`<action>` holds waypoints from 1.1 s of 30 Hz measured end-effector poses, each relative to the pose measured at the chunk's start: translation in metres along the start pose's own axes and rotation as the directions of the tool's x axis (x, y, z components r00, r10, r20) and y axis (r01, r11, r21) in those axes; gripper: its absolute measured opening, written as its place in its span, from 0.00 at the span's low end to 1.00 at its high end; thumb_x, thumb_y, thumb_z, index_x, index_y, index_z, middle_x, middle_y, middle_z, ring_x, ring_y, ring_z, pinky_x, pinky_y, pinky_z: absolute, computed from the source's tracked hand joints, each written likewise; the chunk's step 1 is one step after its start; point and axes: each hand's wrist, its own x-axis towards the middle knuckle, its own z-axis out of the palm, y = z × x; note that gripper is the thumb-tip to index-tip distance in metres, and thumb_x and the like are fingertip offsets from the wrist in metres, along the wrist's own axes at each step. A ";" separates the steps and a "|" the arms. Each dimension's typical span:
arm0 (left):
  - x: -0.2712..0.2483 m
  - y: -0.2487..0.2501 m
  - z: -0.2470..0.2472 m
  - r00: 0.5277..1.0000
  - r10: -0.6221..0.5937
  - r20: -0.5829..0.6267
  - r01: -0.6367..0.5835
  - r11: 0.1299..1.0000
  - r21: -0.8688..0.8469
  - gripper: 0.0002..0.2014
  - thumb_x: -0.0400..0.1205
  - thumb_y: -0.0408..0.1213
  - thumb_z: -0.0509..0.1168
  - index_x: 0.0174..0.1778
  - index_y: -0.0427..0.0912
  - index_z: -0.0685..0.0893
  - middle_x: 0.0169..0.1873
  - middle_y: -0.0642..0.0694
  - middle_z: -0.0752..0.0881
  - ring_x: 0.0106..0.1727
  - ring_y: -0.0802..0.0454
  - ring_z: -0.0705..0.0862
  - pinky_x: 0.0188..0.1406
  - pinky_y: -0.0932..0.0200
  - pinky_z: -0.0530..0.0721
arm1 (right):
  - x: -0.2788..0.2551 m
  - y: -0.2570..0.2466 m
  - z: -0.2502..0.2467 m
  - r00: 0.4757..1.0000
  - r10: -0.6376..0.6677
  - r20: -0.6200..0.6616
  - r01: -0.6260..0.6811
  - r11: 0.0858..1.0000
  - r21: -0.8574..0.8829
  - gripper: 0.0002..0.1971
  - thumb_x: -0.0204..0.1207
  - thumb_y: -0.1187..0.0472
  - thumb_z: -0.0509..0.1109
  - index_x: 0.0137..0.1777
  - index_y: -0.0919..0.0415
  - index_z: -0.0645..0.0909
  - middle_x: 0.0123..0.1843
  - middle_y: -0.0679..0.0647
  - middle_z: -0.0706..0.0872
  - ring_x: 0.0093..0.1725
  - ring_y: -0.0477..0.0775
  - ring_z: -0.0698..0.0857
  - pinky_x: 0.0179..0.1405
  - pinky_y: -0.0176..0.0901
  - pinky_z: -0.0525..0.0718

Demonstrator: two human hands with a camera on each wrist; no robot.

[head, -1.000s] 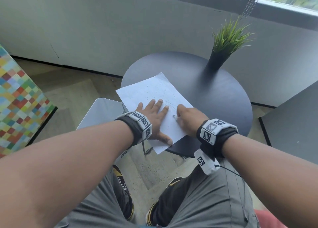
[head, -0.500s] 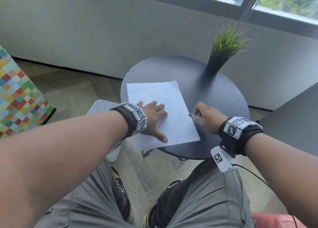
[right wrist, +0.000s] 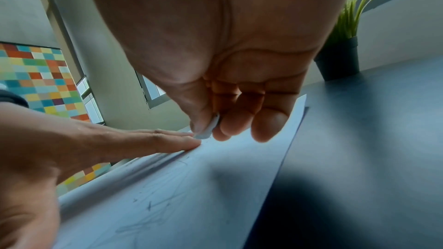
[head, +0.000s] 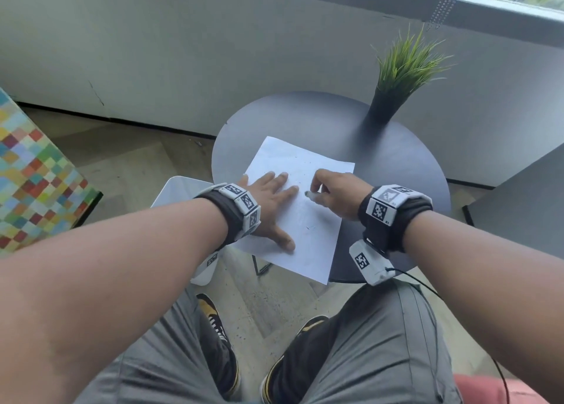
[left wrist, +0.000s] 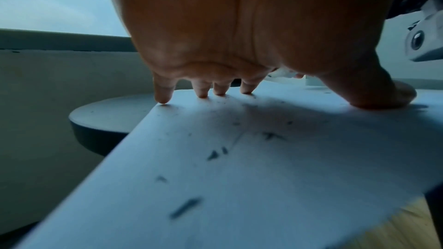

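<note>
Right hand [head: 338, 194] is back over the sheet [head: 308, 236] from its right edge. Thumb and fingers pinch a small eraser [right wrist: 208, 128], its tip just right of the left hand [head: 268, 203], which presses flat with straight fingers. The sheet's long axis runs away from the body on the table [head: 396, 165].

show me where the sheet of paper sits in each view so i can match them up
Head: the sheet of paper lies mid-frame on the near edge of the round table, overhanging toward the person.
Left wrist: the sheet of paper fills the lower half.
Right wrist: the sheet of paper crosses the bottom, left of centre.
Shared landmark: the left hand pressed flat on it, in all three.
</note>
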 end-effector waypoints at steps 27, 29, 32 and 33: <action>0.006 -0.005 0.006 1.000 0.003 0.005 -0.003 1.000 -0.009 0.68 0.57 0.86 0.63 0.87 0.60 0.36 0.87 0.52 0.32 0.87 0.45 0.33 0.78 0.19 0.47 | 0.005 -0.023 0.012 0.995 -0.091 0.026 0.095 0.968 -0.231 0.10 0.82 0.55 0.59 0.58 0.59 0.71 0.51 0.62 0.83 0.48 0.64 0.82 0.43 0.49 0.80; 0.005 -0.005 0.006 1.000 0.004 0.008 -0.003 0.999 -0.036 0.69 0.57 0.86 0.64 0.87 0.61 0.36 0.87 0.53 0.32 0.87 0.45 0.32 0.79 0.19 0.45 | -0.006 -0.031 0.022 0.952 -0.255 0.169 0.284 0.942 -0.178 0.10 0.82 0.59 0.61 0.61 0.57 0.71 0.51 0.57 0.83 0.48 0.61 0.81 0.45 0.49 0.79; 0.007 -0.004 0.007 1.000 -0.002 -0.004 0.002 1.000 -0.017 0.69 0.56 0.86 0.62 0.87 0.61 0.36 0.87 0.53 0.32 0.87 0.45 0.33 0.78 0.19 0.47 | -0.001 -0.022 0.014 0.967 -0.195 0.163 0.221 0.962 -0.159 0.10 0.82 0.52 0.61 0.60 0.53 0.74 0.51 0.50 0.83 0.46 0.58 0.80 0.45 0.46 0.79; 0.007 -0.003 0.007 1.000 -0.007 -0.009 0.007 1.000 -0.004 0.69 0.56 0.87 0.61 0.87 0.60 0.36 0.87 0.53 0.32 0.88 0.44 0.34 0.78 0.19 0.48 | 0.004 -0.015 0.010 0.993 -0.102 0.060 0.111 0.977 -0.183 0.10 0.82 0.50 0.60 0.58 0.54 0.73 0.51 0.53 0.83 0.45 0.60 0.81 0.45 0.47 0.81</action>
